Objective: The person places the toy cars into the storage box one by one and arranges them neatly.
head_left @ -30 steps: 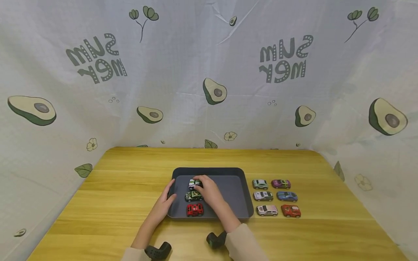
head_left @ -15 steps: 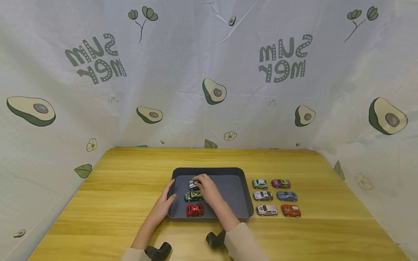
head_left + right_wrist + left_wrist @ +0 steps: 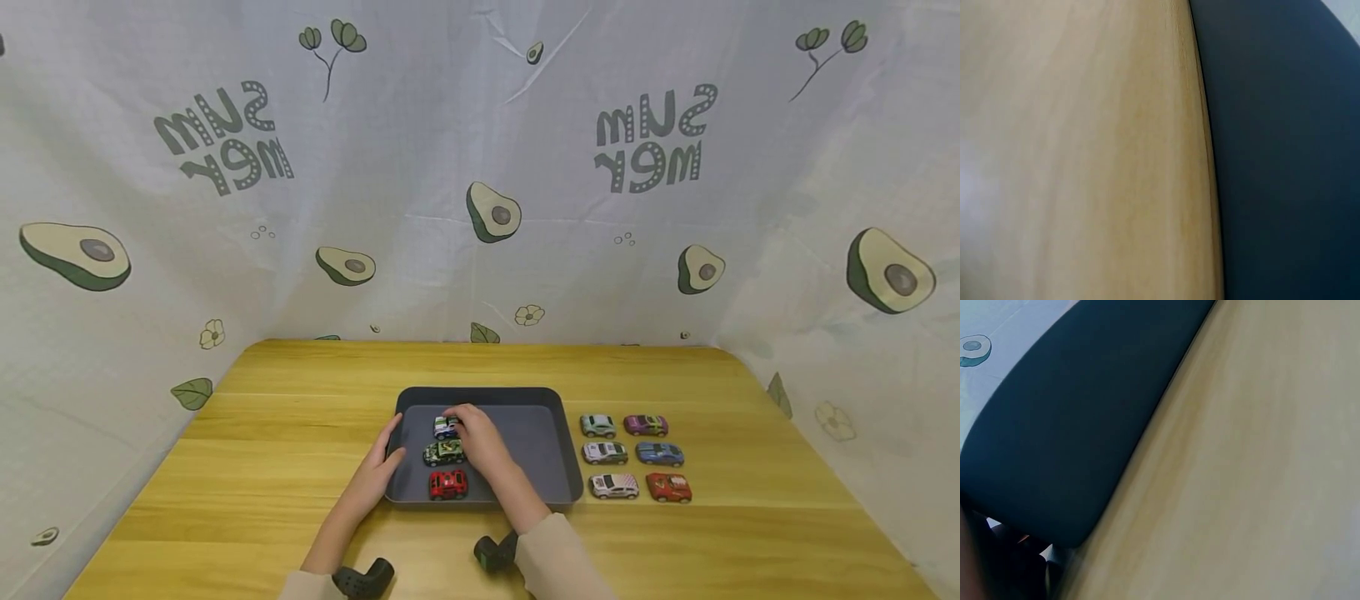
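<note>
My right hand [image 3: 482, 440] reaches into a dark grey tray [image 3: 536, 450] and pinches a small white toy car [image 3: 444, 427] with green and blue markings, partly hidden by the fingers. Directly in front of it sits a green camouflage toy car [image 3: 444, 452], close to that hand. A red toy car [image 3: 447, 484] is nearest the tray's front wall. At the left wall, my left hand [image 3: 377, 467] holds the rim, its thumb over the inner side. Both wrist views show mostly the outer tray wall [image 3: 1079, 419] and the table, with neither hold clearly visible.
Right of the tray, several toy cars stand in two columns, among them a mint car [image 3: 597, 426], a purple car [image 3: 646, 425], a blue car [image 3: 660, 453] and an orange-red car [image 3: 669, 487]. A patterned cloth [image 3: 420, 283] hangs behind the wooden table [image 3: 247, 492].
The white toy car has shifted slightly toward the front under my right hand, and more of its blue marking shows. My left hand stays at the tray's rim.
</note>
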A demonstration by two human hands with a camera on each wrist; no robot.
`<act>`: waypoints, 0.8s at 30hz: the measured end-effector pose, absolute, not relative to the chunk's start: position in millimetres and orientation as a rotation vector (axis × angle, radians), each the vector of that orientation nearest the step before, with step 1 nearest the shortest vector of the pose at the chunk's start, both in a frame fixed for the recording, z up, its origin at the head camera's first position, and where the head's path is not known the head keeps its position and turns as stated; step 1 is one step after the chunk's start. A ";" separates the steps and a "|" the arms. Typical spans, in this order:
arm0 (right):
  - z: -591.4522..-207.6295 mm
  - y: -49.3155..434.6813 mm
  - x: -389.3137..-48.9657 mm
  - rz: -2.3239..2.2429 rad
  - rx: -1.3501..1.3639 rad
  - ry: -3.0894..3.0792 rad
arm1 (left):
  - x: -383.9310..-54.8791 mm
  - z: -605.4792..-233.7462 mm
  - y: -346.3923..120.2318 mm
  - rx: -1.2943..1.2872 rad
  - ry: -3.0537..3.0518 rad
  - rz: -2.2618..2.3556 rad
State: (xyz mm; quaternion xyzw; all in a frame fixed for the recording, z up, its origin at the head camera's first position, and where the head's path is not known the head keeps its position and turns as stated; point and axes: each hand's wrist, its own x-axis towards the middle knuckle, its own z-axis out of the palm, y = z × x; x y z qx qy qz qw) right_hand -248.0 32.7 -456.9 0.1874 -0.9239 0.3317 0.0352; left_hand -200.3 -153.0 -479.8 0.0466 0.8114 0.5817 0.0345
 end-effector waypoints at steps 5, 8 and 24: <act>-456.3 33.4 -246.7 1.019 0.565 -2.837 | -200.1 -480.1 -153.1 0.144 2.491 1.789; -454.1 33.9 -244.5 1.046 0.542 -2.829 | -199.7 -481.0 -153.2 0.145 2.497 1.790; -440.3 37.0 -232.1 0.957 0.438 -2.793 | -199.5 -481.9 -152.5 0.162 2.518 1.800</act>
